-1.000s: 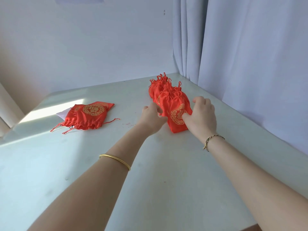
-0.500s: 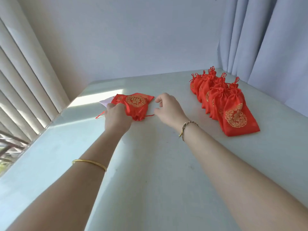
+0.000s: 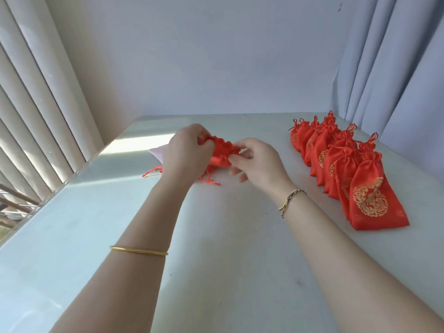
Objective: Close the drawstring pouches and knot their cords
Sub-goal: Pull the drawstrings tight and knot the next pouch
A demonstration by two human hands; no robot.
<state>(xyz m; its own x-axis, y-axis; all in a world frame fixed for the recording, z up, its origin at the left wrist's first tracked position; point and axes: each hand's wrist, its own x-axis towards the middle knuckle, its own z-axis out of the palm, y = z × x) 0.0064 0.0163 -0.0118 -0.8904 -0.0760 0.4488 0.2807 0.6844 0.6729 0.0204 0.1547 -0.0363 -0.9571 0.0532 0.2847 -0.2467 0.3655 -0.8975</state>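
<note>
A small red satin drawstring pouch [image 3: 222, 152] sits toward the far left of the pale surface [image 3: 216, 248], its mouth bunched into gathers between the 2 hands. The left hand [image 3: 186, 153] curls its fingers round the mouth's left side. The right hand [image 3: 258, 162] pinches the right side with thumb and forefinger, its other fingers loosely spread. Thin red cords [image 3: 211, 181] trail loose on the surface beneath, so this pouch looks part-drawn and not yet knotted. Well apart on the right, a row of matching red pouches with gold emblems [image 3: 355, 179] lies overlapped, necks cinched and cords looped, apparently finished. Whether more open pouches lie under the left hand I cannot tell.
</note>
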